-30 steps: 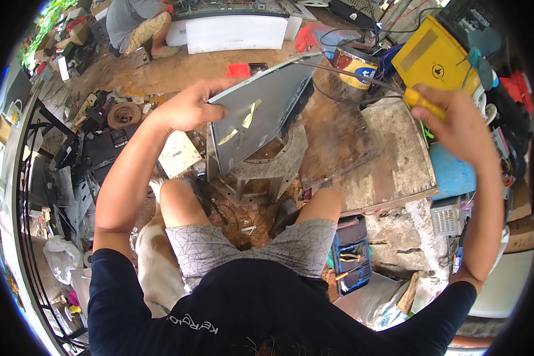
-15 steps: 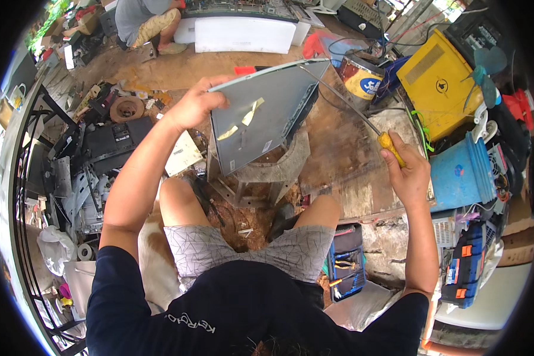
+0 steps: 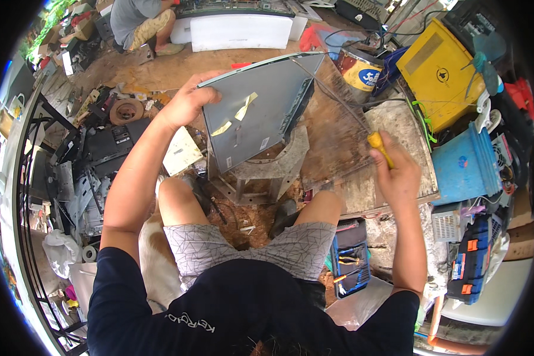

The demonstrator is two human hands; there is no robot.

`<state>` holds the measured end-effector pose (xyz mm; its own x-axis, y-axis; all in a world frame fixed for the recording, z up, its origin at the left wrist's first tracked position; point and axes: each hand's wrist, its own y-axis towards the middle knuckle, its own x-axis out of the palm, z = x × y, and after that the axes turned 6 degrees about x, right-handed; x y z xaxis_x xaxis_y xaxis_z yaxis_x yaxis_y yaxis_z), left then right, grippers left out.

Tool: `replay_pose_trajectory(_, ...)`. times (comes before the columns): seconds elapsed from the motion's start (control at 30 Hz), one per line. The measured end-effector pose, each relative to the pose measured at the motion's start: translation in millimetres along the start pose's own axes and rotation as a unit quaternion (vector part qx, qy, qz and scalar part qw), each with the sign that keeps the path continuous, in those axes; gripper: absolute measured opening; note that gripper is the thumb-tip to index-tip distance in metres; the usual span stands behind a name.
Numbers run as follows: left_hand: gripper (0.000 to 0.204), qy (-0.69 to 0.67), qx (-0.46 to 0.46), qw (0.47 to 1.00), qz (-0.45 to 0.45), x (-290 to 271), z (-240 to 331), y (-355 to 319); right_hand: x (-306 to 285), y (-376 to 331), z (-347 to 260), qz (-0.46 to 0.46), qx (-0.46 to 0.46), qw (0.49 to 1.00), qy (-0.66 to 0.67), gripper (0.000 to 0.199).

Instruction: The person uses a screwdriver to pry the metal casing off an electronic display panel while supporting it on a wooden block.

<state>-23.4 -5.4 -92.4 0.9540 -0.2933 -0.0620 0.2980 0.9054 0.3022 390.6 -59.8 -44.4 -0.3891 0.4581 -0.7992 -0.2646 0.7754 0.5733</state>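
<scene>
A flat grey panel (image 3: pixel 252 133), with strips of yellowish tape on its face, is tilted upright over an angular metal stand (image 3: pixel 285 163). My left hand (image 3: pixel 190 104) grips its upper left edge, thumb on the near face and fingers behind it. In my right hand (image 3: pixel 400 172) is a long screwdriver (image 3: pixel 376 141), held by its yellow handle. Its thin shaft slants up and left to the panel's top right corner; I cannot tell whether the tip touches it. Dark slotted parts run along the panel's right side.
A worn wooden board (image 3: pixel 391 184) lies right of the stand. Beyond it are a paint can (image 3: pixel 359 74), a yellow case (image 3: pixel 439 77) and a blue bucket (image 3: pixel 466 166). A tool pouch (image 3: pixel 351 258) lies by my right leg, an animal (image 3: pixel 160 255) by my left. Another person (image 3: pixel 139 26) crouches far left.
The panel has shifted slightly up and left with my left hand. My right hand has moved slightly left and down with the screwdriver, its handle now pointing more downward.
</scene>
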Motion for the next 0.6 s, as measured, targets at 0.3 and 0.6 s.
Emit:
replay_pose_trajectory(0.3,0.057,0.021,0.019,0.999,0.029,22.4,7.9,-4.0,-74.4,51.9,-52.0,-0.139,0.018,0.982,-0.128,0.036)
replay_pose_trajectory(0.6,0.058,0.026,0.054,0.998,0.011,10.1,4.9,-6.6,-146.3,217.4,-133.0,-0.343,0.043,0.9,-0.265,0.032)
